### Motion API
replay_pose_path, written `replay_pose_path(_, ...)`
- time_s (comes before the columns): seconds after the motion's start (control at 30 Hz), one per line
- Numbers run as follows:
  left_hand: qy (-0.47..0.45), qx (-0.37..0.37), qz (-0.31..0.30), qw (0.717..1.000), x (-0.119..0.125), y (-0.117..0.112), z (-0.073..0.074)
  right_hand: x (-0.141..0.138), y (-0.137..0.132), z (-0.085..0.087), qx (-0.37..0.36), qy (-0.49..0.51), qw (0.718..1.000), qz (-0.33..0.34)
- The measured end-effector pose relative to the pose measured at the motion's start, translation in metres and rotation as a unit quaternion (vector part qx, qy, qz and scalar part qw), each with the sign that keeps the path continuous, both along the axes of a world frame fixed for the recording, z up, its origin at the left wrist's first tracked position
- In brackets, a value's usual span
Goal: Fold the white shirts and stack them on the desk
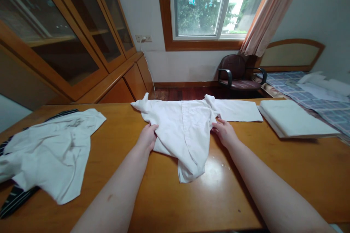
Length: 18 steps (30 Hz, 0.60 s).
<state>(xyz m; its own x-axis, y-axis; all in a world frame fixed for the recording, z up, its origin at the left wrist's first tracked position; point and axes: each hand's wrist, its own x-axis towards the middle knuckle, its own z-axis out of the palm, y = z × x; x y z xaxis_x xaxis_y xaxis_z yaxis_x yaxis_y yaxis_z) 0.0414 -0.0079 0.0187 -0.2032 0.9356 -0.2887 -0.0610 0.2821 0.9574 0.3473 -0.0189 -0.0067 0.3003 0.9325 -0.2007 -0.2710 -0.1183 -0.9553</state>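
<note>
Holding white shirt on table, left grip pinching one side, right grip seemingly pinching the other

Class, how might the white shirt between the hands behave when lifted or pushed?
The shirt is probably floppy: soft folds gather at its lower end. It seems light, being thin-looking cloth. Lying spread on the table, it would likely crumple or slide if pushed.

White shirt, orange-brown table, black-and-white striped cloth, blue plaid bedding, pink curtain
</note>
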Motion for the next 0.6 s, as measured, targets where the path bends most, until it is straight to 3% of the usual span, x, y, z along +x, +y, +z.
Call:
replay_pose_path(0.1, -0.118, -0.061, -0.003, 0.991, -0.002, -0.002, 0.008, 0.000, -0.004, 0.005, -0.033, 0.049, 0.996, 0.068)
replay_pose_path(0.23, -0.080, -0.003, -0.062, 0.995, -0.004, -0.003, 0.010, -0.004, -0.009, 0.014, -0.031, 0.050, 0.981, 0.185)
replay_pose_path(0.3, -0.069, 0.024, -0.084, 0.994, -0.005, -0.004, 0.009, -0.006, -0.010, 0.016, 0.015, 0.041, 0.981, 0.187)
replay_pose_path(0.43, -0.105, 0.006, -0.106, 0.989, -0.004, -0.005, 0.009, -0.009, -0.007, 0.012, 0.084, 0.000, 0.987, 0.135)
replay_pose_path(0.6, -0.104, 0.008, -0.139, 0.985, 0.000, -0.008, 0.008, -0.012, -0.010, 0.008, 0.047, -0.006, 0.977, 0.208)
